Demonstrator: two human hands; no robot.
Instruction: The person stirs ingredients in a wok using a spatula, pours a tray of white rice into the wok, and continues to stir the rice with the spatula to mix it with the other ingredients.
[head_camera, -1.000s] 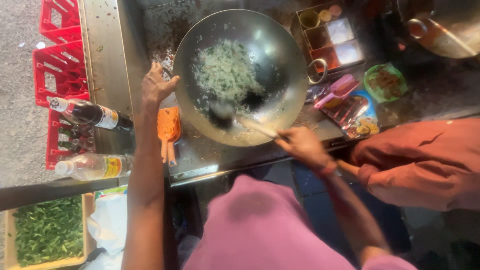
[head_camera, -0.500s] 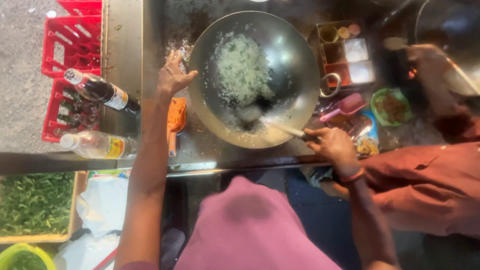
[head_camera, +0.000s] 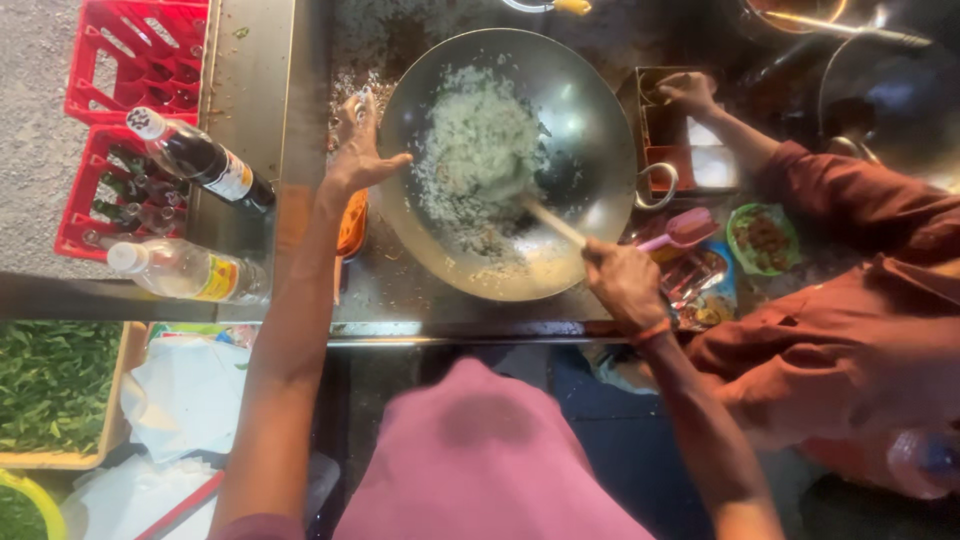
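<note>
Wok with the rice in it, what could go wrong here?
The left hand rests bare on the wok rim; if the metal is hot, it could burn. The right hand stirs the rice with a spatula, and grains already lie scattered past the rim, so more may spill. A co-worker's hand reaches close by and could get bumped.

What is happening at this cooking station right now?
A person stands over a large metal wok of rice. Their left hand rests on the wok's rim, while the right hand grips a wooden-handled spatula pushed into the rice. Beside them, another person in an orange sleeve reaches into a condiment tray.
</note>
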